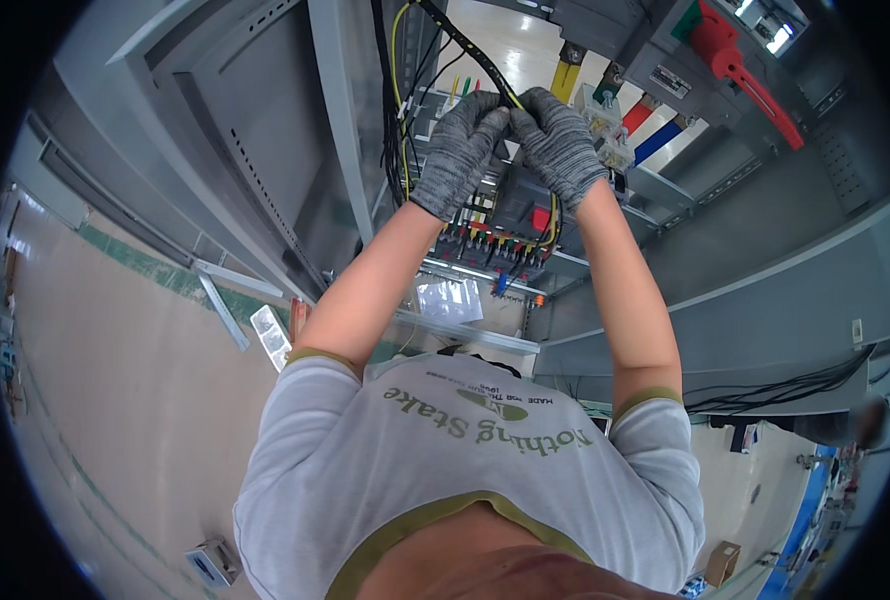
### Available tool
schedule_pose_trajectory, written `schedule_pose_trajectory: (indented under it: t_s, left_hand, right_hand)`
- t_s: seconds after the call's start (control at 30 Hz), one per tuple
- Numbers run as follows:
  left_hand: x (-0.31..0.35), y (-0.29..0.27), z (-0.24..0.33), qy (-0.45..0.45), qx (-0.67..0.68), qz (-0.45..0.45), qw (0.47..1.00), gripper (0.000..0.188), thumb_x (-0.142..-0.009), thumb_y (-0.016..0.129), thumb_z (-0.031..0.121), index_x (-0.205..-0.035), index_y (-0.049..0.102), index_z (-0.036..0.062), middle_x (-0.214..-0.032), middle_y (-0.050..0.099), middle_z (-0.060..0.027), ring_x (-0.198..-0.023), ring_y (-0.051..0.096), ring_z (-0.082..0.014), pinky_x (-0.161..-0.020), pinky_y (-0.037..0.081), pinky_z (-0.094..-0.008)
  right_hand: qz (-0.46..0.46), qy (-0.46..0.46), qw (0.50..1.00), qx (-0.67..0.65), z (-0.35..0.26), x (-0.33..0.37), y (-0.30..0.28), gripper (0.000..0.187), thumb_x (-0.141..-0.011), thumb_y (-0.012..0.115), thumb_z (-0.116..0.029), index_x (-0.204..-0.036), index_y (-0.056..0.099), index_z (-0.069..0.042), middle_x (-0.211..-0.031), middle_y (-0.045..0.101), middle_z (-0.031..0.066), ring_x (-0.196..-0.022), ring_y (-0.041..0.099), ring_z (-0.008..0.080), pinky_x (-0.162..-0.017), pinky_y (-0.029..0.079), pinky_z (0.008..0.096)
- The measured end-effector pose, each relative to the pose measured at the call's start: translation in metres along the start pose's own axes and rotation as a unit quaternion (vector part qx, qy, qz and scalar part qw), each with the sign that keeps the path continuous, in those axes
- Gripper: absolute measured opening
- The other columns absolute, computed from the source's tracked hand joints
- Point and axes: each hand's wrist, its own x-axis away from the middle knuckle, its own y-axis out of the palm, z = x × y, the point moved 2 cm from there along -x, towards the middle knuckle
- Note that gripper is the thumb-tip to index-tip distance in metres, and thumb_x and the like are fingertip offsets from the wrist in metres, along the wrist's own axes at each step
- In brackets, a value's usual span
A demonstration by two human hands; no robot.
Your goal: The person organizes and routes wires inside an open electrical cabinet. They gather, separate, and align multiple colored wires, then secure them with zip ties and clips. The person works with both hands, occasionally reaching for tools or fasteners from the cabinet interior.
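Observation:
Both my hands wear grey knit gloves and meet inside an open electrical cabinet. A black-wrapped wire bundle (473, 50) with a yellow wire showing at its lower end comes down from the top between them. My left hand (455, 155) is closed, thumb and fingers pinching the bundle's end. Pressed close beside it, my right hand (563, 148) also has its fingers closed on the bundle. The fingertips partly hide the gripped part. Below the hands, a row of terminals (495, 240) with coloured wires crosses the cabinet, near a dark device with a red part (541, 218).
Yellow, red and blue busbars (657, 142) and a red lever handle (755, 90) stand at the upper right. Black and yellow-green wires (397, 110) hang along the left post. A grey cabinet door (235, 130) is at left. A plastic bag (450, 300) lies low inside.

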Motion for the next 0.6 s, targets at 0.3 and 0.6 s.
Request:
schedule_pose_trajectory:
  t_s: [0.3,0.6]
  left_hand:
    - [0.003,-0.029,0.013,0.126,-0.288,-0.011,0.949,0.027,-0.09,0.055,0.025,-0.1,0.063,0.0018,-0.084,0.065,-0.0153,-0.074,0.063,-0.0279,-0.068,0.049,-0.035]
    - [0.033,-0.021,0.031,0.18,-0.4,-0.016,0.898,0.028,-0.092,0.05,0.025,-0.1,0.061,0.0011,-0.08,0.063,-0.0175,-0.073,0.062,-0.0325,-0.067,0.049,-0.0405]
  right_hand:
    - [-0.089,0.099,0.981,-0.143,-0.018,-0.01,0.001,0.02,-0.088,0.057,-0.017,-0.089,0.062,0.002,-0.072,0.064,0.01,-0.07,0.061,0.0161,-0.068,0.047,0.0289]
    - [-0.133,0.139,0.966,-0.171,-0.019,-0.016,0.01,0.02,-0.085,0.06,-0.016,-0.093,0.065,0.002,-0.076,0.067,0.0066,-0.067,0.059,0.0128,-0.064,0.048,0.0282]
